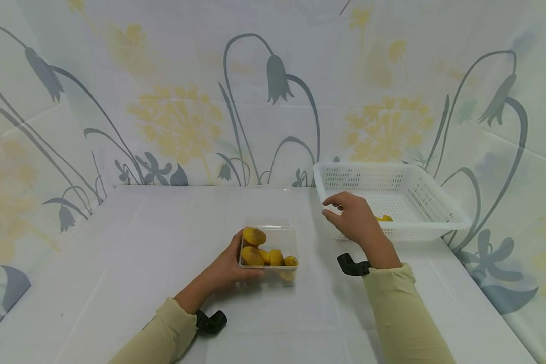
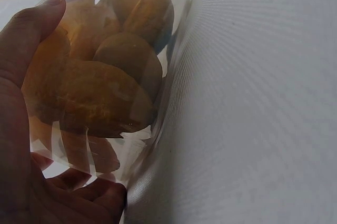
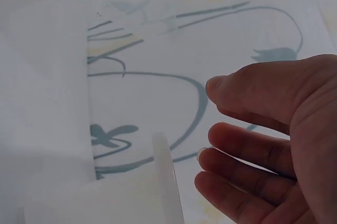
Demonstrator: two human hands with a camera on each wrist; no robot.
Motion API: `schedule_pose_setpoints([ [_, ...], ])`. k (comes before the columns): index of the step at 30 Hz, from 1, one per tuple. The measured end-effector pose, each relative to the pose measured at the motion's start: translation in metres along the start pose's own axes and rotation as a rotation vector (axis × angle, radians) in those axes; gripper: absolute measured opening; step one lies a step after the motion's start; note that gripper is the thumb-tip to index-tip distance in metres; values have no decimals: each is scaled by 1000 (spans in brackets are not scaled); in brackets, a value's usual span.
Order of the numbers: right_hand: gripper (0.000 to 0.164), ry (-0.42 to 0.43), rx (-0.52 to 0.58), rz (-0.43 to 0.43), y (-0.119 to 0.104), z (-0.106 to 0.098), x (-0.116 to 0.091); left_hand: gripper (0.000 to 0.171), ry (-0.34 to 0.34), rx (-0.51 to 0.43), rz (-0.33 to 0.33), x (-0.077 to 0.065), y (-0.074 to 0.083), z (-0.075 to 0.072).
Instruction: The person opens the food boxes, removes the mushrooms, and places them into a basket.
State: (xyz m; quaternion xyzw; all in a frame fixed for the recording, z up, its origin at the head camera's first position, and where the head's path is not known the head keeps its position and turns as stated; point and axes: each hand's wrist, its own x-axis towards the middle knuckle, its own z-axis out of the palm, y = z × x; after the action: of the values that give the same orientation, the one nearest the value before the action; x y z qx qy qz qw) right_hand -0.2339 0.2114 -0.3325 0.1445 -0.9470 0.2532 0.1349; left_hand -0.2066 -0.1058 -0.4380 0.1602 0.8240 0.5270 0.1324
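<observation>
Yellow, rounded pieces (image 1: 252, 256) crowd the left and near parts of a clear plastic box (image 1: 284, 240) at a white-covered table (image 1: 95, 273). A person's left hand (image 1: 227, 265) grips the box at its left side, thumb and fingers bent round it. To the right of the box, the right hand (image 1: 352, 217) hangs in front of the left end of a white slotted basket (image 1: 418, 231), fingers loosely curved and thumb parted from them. The basket stands beyond the box and to its right; only the head camera shows a bit of yellow (image 1: 385, 219) inside, just past the right wrist.

From the left wrist, the box is seen through its transparent wall, the pieces packed against one another behind it and the thumb laid across the plastic. The right-wrist view gives the gap between thumb and fingertips, with a pale strip (image 3: 167, 176) near them, too blurred to identify. Beyond the box rises a backdrop (image 1: 279, 81) of grey bellflowers and yellow blooms; pale sleeves (image 1: 405, 313) reach in on either side of it.
</observation>
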Motion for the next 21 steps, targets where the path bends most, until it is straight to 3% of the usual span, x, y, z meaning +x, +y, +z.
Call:
schedule_pose_setpoints([
  [14,21,-16,10,-120,-22,14,-2,115,-8,-1,10,0,0,-1],
  [21,22,-46,0,-139,-35,20,-4,114,-9,-4,13,0,0,-1],
])
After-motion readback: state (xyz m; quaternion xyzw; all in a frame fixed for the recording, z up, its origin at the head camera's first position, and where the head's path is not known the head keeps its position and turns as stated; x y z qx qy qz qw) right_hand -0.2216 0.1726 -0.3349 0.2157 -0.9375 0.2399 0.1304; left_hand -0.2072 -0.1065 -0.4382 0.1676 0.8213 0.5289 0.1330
